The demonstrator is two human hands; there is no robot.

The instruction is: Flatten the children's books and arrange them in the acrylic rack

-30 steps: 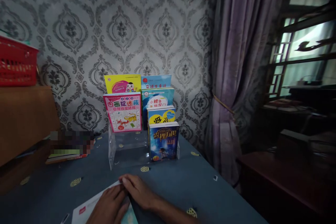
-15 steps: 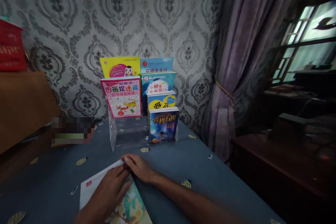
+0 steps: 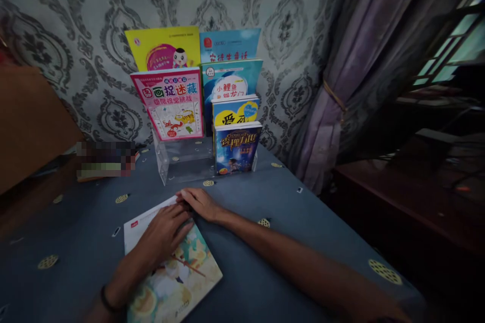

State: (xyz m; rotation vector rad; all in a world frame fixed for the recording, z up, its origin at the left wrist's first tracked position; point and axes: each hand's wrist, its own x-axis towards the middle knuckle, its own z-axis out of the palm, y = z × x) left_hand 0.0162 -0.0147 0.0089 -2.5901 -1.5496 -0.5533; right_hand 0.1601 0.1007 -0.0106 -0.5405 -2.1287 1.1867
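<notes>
A thin picture book point(image 3: 191, 282) lies on the table, its cover pale at the top and painted in green and yellow. My left hand point(image 3: 166, 232) rests flat across its upper part, fingers stretched toward the far corner. At that corner my right hand point(image 3: 200, 204) curls its fingers over the book's edge, touching my left fingertips. Some right fingertips are hidden. Beyond my hands stands a clear plastic book rack point(image 3: 162, 164). It holds a pink book point(image 3: 170, 106), a yellow book point(image 3: 162, 48), and several blue-toned books, with a dark blue one point(image 3: 237, 150) in front.
A dark blue cloth point(image 3: 265, 262) with pineapple prints covers the table. A brown cardboard box point(image 3: 34, 126) stands at the left, beside a blurred-out item point(image 3: 106, 160). Patterned wallpaper is behind the rack. A purple curtain point(image 3: 322, 126) and dark red furniture point(image 3: 397, 207) are at the right.
My view has tilted down and moved in, so the rack sits higher and more of the book and my left wrist shows. Both hands keep their place on the book.
</notes>
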